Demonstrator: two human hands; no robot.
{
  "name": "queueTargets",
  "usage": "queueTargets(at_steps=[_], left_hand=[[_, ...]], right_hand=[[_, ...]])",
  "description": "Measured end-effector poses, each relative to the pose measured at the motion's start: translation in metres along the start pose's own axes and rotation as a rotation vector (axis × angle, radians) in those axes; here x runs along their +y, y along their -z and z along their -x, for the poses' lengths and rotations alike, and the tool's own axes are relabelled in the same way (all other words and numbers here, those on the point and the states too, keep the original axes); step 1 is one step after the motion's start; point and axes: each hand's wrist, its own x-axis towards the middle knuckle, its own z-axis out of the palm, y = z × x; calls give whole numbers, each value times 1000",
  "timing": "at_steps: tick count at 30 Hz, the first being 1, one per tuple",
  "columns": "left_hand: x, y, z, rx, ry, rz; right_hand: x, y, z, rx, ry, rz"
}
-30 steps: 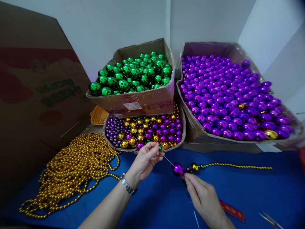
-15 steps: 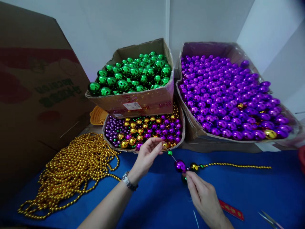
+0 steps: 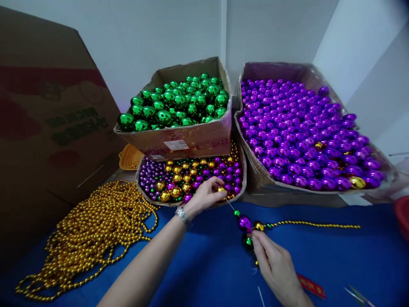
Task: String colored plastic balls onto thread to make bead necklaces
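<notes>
My left hand (image 3: 206, 198) is closed, thumb and fingers pinching a shiny gold bead (image 3: 221, 189) at the front of the mixed-bead box. A thin needle or wire (image 3: 230, 204) slants from those fingertips to a small green bead (image 3: 237, 212). Against it sits a large purple bead (image 3: 244, 223). My right hand (image 3: 275, 262) pinches the bead string just below the purple bead. A dark green bead (image 3: 247, 241) hangs beside its fingers. Past a gold bead (image 3: 258, 226), a gold bead strand (image 3: 313, 223) lies stretched to the right.
Cartons hold green beads (image 3: 180, 101), purple beads (image 3: 297, 136) and mixed beads (image 3: 177, 178). Gold bead strands (image 3: 92, 238) are heaped left, near a yellow basket (image 3: 130, 157) and a tall carton (image 3: 54, 140). Scissors (image 3: 359, 296) and a red strip (image 3: 311, 285) lie right.
The small green bead has slid down against the large purple bead. My left hand has shifted slightly up and right with the gold bead. More of the hanging beads shows by my right hand.
</notes>
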Motion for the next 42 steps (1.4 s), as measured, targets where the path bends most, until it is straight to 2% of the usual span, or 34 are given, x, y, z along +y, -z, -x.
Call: queueTargets(at_steps=[1,5,7,9,14,19,24,28,34,42], left_hand=[[2,1,6,20,21,174],[7,1,30,131,149,1100],[10,-1,39,174,190,1303],[13,-3,44,210,216,1374],[17,-8,48,281,234,1397],[18,-12,50,297,205,1413],[22,-23,60,297,152,1298],[22,-31,68,279,149,1202],[17,-31,73,294,149,1178],[13,-27,76,334,125,1005]], right_hand=[[0,0,1,-6,6,-5],[2,-4,3,-27,44,-21],[2,-7,4,-34,59,-23],[0,-8,3,-46,73,-24],[-5,-9,2,-74,94,-15],[-3,-10,4,-93,96,7],[-3,-15,2,-36,99,38],[-7,-15,-1,-29,25,39],[-13,-5,-1,-136,-165,-26],[-8,-6,3,-37,-25,-2]])
